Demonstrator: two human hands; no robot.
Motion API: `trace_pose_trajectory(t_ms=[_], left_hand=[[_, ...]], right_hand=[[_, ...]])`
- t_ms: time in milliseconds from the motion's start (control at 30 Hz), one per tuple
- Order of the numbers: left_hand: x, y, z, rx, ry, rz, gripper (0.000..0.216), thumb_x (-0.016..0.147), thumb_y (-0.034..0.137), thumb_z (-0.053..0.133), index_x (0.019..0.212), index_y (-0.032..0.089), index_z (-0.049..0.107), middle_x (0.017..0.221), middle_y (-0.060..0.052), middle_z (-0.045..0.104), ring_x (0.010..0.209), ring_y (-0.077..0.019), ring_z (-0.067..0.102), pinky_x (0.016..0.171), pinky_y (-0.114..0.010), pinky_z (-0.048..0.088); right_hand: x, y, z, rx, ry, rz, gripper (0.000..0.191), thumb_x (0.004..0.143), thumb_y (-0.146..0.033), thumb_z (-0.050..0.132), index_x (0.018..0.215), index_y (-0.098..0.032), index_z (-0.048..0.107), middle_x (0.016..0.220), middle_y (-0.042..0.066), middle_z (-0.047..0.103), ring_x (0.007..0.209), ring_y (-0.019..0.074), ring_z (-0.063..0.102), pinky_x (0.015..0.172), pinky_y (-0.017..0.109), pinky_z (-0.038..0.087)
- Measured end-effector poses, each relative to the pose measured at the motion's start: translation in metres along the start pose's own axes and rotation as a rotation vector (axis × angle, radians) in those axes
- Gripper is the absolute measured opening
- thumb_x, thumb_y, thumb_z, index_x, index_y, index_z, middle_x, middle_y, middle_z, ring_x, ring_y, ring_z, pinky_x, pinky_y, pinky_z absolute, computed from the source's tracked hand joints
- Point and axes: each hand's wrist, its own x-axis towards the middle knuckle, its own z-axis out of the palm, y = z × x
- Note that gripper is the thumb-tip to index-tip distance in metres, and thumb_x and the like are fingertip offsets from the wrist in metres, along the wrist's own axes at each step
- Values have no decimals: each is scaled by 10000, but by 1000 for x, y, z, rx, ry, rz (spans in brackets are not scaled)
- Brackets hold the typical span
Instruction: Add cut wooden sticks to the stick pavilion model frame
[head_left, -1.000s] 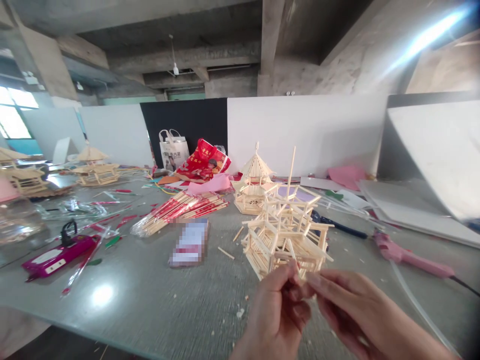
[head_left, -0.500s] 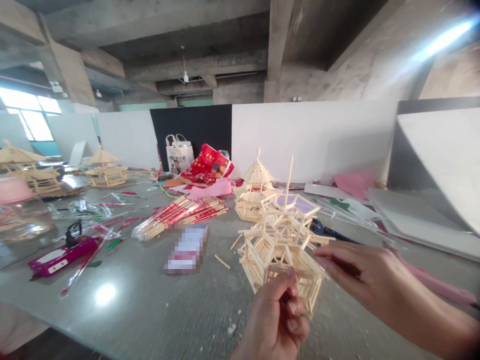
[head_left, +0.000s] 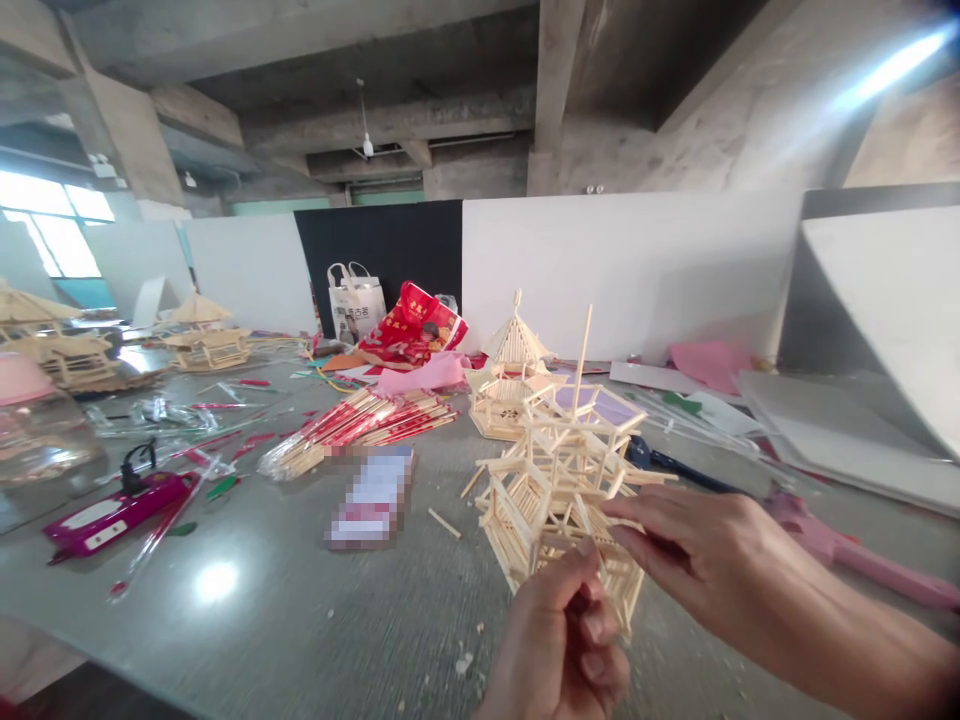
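Observation:
A small pavilion model built of thin wooden sticks [head_left: 559,490] is held up above the grey table [head_left: 300,600], tilted, with one long stick rising from its top. My left hand [head_left: 562,645] grips its lower edge from below, fingers curled shut. My right hand [head_left: 697,560] comes in from the right, with fingertips pinched at the model's right lower side; whether a loose stick is between them I cannot make out.
A finished stick pavilion [head_left: 511,370] stands behind the held one. A bundle of wrapped sticks [head_left: 352,425], a blurred packet [head_left: 371,497] and a magenta device [head_left: 112,508] lie to the left. A pink glue gun [head_left: 847,550] lies to the right. More pavilions [head_left: 202,335] stand at the far left.
My right hand left the left hand, moved up and right, then came back to the model's right lower side. The model was lifted and tilted a little in my left hand.

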Motion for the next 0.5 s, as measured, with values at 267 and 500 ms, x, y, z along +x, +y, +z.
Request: trace_pose_trajectory(t_ms=[267, 500], left_hand=[[4, -1, 2, 23, 42, -26, 310, 735, 228, 683, 546, 135, 456, 401, 82, 341, 318, 9, 224, 318, -102, 133], [5, -2, 2, -15, 56, -25, 315, 635, 206, 767, 554, 133, 471, 407, 90, 365, 311, 10, 239, 321, -107, 131]], right_hand=[[-7, -18, 0, -87, 10, -162, 167, 876, -217, 453, 953, -201, 600, 807, 17, 643, 567, 124, 576, 482, 253, 438], [-7, -21, 2, -141, 32, -244, 199, 923, -173, 352, 884, -190, 546, 672, -12, 559, 510, 133, 523, 440, 263, 377]])
